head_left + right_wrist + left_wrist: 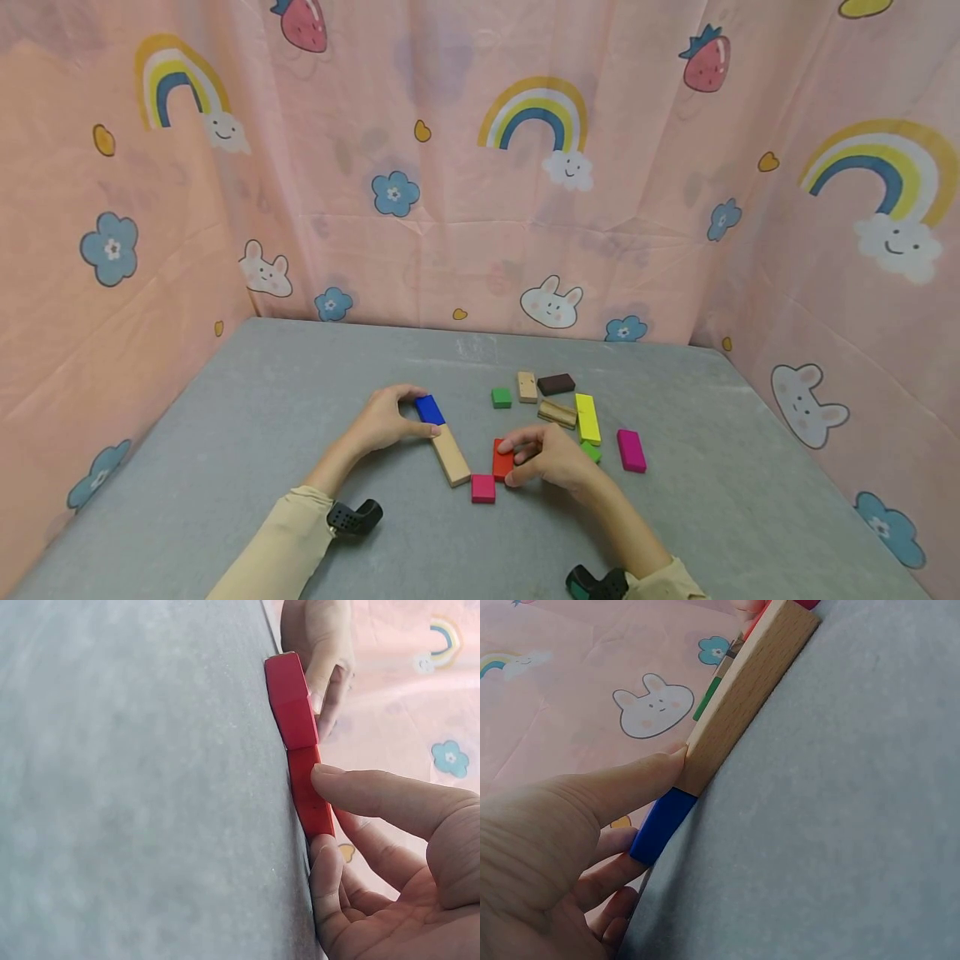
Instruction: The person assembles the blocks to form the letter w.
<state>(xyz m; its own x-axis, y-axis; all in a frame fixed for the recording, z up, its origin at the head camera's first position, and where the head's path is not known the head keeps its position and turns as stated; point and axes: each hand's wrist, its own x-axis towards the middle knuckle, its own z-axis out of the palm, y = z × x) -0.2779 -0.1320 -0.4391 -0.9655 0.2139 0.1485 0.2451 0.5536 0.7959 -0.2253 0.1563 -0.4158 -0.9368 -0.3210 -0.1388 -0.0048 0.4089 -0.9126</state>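
My left hand (390, 421) holds a blue block (430, 409), fingers at its far end. Its thumb tip rests on a long natural-wood block (739, 705), close to where the two meet end to end. They form a slanting line on the grey table (300, 375). At the near end of the wood block lies a crimson block (483, 489). Beside that, my right hand (551, 458) grips a red block (309, 796) between thumb and fingers. The red block's end meets the crimson block in the right wrist view.
Behind lie a green block (501, 397), a small wood block (527, 387), a dark brown block (556, 384) and a grooved tan block (557, 415). A yellow block (588, 419), another green block (592, 452) and a magenta block (632, 451) lie right. A pink curtain (450, 267) surrounds the table.
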